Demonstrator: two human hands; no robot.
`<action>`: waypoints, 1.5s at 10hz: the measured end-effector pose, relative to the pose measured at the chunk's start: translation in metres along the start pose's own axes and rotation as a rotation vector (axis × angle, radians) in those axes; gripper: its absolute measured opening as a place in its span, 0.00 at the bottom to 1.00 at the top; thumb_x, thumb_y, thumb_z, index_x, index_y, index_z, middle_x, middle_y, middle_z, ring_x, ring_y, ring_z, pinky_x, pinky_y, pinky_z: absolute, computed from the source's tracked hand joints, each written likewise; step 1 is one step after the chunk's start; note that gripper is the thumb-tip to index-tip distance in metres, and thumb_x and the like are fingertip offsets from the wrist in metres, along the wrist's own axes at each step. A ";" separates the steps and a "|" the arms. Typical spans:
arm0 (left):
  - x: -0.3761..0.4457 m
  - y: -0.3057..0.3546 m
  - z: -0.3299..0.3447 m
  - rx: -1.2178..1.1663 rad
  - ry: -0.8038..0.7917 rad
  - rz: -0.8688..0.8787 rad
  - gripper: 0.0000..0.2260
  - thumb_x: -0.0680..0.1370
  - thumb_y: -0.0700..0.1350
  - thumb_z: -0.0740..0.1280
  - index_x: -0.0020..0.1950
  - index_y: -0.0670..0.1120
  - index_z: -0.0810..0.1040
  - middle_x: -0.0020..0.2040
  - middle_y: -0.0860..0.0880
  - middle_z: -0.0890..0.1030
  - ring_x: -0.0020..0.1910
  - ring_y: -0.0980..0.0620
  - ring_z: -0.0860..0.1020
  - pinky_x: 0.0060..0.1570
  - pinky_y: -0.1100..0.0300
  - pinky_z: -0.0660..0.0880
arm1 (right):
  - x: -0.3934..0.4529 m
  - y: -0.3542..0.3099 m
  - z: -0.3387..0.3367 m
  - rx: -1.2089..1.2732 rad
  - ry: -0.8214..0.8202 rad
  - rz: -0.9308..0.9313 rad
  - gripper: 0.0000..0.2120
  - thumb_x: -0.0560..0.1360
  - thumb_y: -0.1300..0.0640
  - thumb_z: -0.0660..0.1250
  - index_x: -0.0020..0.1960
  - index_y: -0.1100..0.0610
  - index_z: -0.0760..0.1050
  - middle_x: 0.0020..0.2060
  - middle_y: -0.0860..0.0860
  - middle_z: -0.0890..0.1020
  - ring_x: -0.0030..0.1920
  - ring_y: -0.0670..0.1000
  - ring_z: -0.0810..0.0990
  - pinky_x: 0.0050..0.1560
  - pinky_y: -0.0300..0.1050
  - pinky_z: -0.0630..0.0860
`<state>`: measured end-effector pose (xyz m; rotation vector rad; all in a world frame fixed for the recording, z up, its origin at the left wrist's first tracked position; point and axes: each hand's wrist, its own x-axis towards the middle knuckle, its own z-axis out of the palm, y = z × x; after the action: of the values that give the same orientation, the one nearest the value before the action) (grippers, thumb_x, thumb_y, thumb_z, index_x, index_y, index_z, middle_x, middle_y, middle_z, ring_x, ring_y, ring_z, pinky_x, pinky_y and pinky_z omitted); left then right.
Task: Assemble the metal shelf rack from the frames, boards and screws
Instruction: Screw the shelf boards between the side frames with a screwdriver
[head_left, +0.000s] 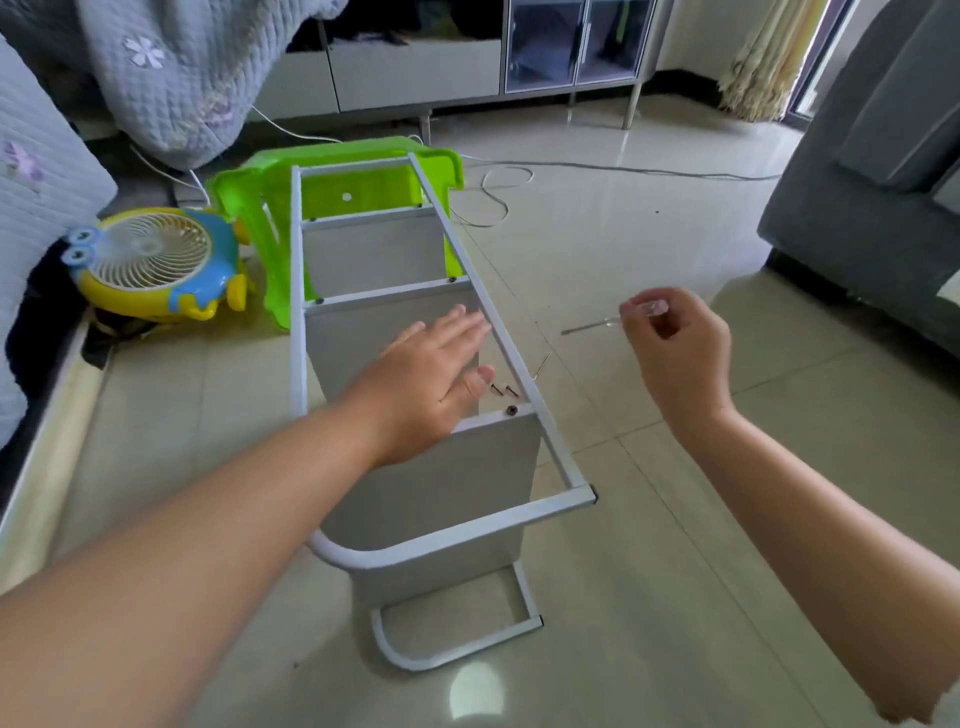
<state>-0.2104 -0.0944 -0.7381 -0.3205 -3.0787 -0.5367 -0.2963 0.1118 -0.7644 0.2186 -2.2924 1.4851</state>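
Note:
The white metal shelf rack (470, 270) lies on its side on the tiled floor, its frame uppermost and three grey boards (467, 483) fixed between the rails. My left hand (431, 374) reaches over the frame with straight fingers above the nearest board's edge. A dark screw (512, 410) sits in that board's corner. Two loose screws (504, 388) lie on the floor inside the frame, by my thumb. My right hand (675, 353) is raised to the right of the rack and grips a screwdriver (597, 326) by its clear handle, shaft pointing left.
A small hex key (543, 364) lies on the floor right of the frame. A green plastic stool (353, 197) and a yellow-blue fan (156, 262) stand behind the rack. A grey sofa (872, 182) is at the right, a cable (498, 192) trails across the tiles.

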 end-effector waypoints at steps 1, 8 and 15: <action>-0.028 -0.022 -0.010 -0.033 0.080 -0.075 0.33 0.72 0.55 0.44 0.75 0.44 0.57 0.76 0.51 0.56 0.71 0.65 0.48 0.67 0.71 0.43 | -0.010 -0.049 0.007 0.180 -0.038 -0.080 0.11 0.77 0.58 0.61 0.38 0.47 0.69 0.25 0.47 0.71 0.24 0.42 0.67 0.29 0.35 0.65; -0.081 -0.047 0.021 -0.482 0.313 -0.574 0.20 0.82 0.40 0.50 0.75 0.42 0.56 0.76 0.43 0.57 0.75 0.46 0.53 0.68 0.61 0.52 | -0.063 -0.130 0.075 0.171 -0.409 -0.576 0.11 0.74 0.49 0.53 0.38 0.55 0.65 0.22 0.42 0.66 0.24 0.45 0.64 0.27 0.32 0.60; -0.093 -0.045 0.014 0.094 0.139 -0.528 0.23 0.82 0.46 0.46 0.77 0.45 0.47 0.77 0.50 0.47 0.76 0.53 0.45 0.72 0.55 0.45 | -0.068 -0.135 0.078 0.112 -0.494 -0.651 0.15 0.74 0.49 0.53 0.38 0.59 0.69 0.23 0.40 0.66 0.25 0.40 0.67 0.27 0.30 0.62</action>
<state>-0.1277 -0.1501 -0.7694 0.5219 -3.0172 -0.3879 -0.2077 -0.0216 -0.7070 1.3483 -2.1413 1.2918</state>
